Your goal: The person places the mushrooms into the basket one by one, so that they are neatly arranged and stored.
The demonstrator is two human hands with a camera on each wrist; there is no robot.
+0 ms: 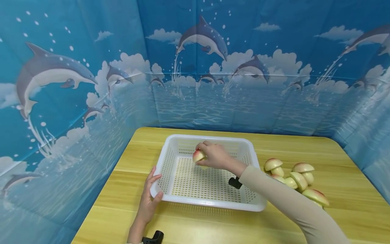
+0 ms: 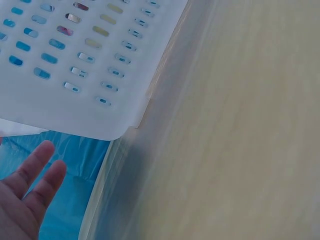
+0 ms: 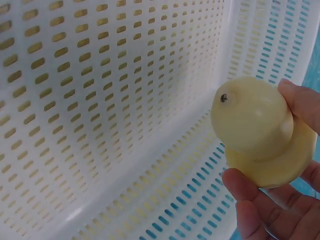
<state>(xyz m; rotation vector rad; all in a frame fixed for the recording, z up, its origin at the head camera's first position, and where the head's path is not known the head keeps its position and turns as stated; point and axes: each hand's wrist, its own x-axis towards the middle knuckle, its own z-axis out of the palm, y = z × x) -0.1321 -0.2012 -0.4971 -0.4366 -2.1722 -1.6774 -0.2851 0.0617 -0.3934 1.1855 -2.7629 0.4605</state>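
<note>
1. Here, head view, table [image 1: 195, 227]: pale yellow, wood-grained; backdrop [image 1: 198, 101] of blue cloth printed with dolphins, beyond the far edge.
2. Head view, basket [image 1: 210, 202]: white, rectangular, perforated; set nearer the left edge of the table than the right, its far rim close to the far edge.
3. Head view, held mushroom [image 1: 198, 156]: red-tinged cap, within the basket's outline, towards its far side; pinched in the fingers of the right hand [image 1: 214, 156]. Contact with the basket's floor: cannot tell.
4. Head view, left hand [image 1: 148, 200]: at the basket's near left corner, thumb and a finger touching the rim, fingers extended rather than clenched.
5. Head view, loose mushrooms [image 1: 298, 181]: five, pale with reddish caps, grouped between the basket and the table's right edge; one partly hidden by the beige sleeve [image 1: 280, 196].
6. Left wrist view: two fingers [image 2: 32, 162] of the left hand, straight and spread, beside the basket's perforated wall.
7. Right wrist view: held mushroom, stem end showing, one dark spot; thumb and fingers [image 3: 240, 182] curled about it, basket walls behind.
</note>
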